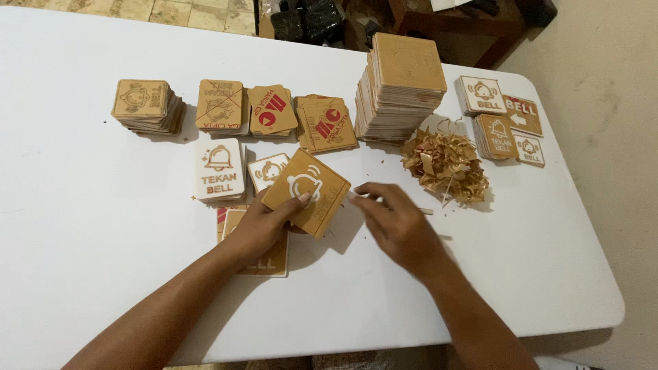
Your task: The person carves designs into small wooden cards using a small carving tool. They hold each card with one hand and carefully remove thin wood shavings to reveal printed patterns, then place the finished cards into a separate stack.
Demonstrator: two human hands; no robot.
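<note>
— Nearest us, at the white table's front edge: our left hand grips a tan square plaque with a white bell cut-out, thumb on its face, fingers beneath, tilted up off the table. Under the wrist lies a flat brown plaque with red marks.

— And our right hand?

— Palm down just right of the plaque, fingertips curled together over a thin pale sliver on the tabletop. Whether it pinches anything we cannot tell; the fingers hide it.

— Further out?

— A white bell plaque stack beside the held piece, then a heap of tan peeled scraps. Beyond, a row of low brown stacks, one tall stack of tan plaques, and small finished signs at far right.

— Risks, as we judge them?

— The held plaque rests on a light grip; a slip would drop it onto the stack beside it. A wide right-hand sweep could scatter the loose scraps. The tall stack looks uneven and might topple if the table is jolted.
</note>
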